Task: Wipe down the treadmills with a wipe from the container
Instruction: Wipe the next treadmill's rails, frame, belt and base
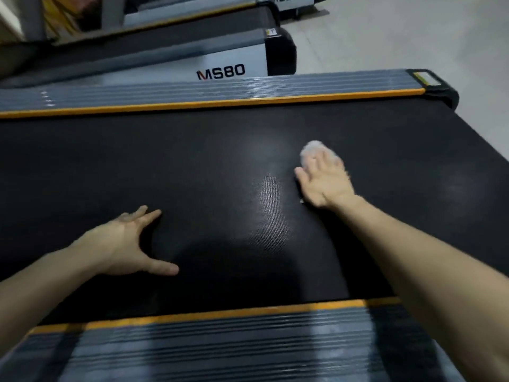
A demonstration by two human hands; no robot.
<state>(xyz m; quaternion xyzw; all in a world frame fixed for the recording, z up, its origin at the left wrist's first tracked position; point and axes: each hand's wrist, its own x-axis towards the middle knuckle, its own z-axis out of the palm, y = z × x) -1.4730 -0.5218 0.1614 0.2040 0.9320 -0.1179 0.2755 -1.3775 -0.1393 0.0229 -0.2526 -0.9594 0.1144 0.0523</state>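
The black belt of the nearest treadmill (220, 172) fills the middle of the head view. My right hand (323, 180) lies flat on the belt at centre right, its fingers pressing a crumpled white wipe (312, 151) that shows beyond the fingertips; the hand is blurred. My left hand (126, 244) rests on the belt at lower left with fingers spread and thumb out, holding nothing. A shiny damp-looking streak runs across the belt between the two hands. The wipe container is not in view.
Grey ribbed side rails with orange edges border the belt, near (220, 346) and far (220, 91). A second treadmill marked MS80 (220, 71) stands behind, a third further back. Pale floor (413, 37) lies at the upper right.
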